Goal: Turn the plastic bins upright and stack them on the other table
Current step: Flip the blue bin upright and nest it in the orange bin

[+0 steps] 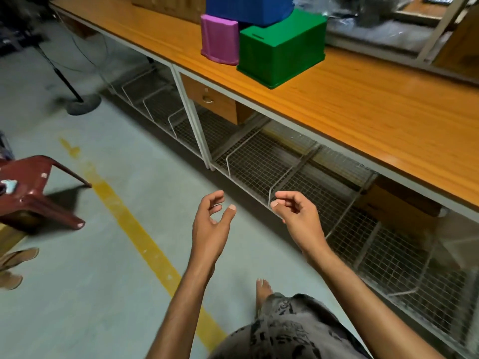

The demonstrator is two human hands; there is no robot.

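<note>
Three plastic bins sit upside down on the long wooden table (375,104). A green bin (281,51) is nearest, a smaller pink bin (219,38) stands to its left, and a blue bin (248,7) rests on top of both, cut off by the frame's upper edge. My left hand (211,224) and my right hand (298,216) hang in front of me over the floor, well below and short of the bins. Both hands are empty with loosely curled, parted fingers.
Wire mesh racks (285,164) and a drawer (210,99) lie under the table. A red-brown plastic chair (33,187) stands at the left, a fan stand (83,104) further back. A yellow line (134,224) crosses the concrete floor. My bare foot (263,288) shows below.
</note>
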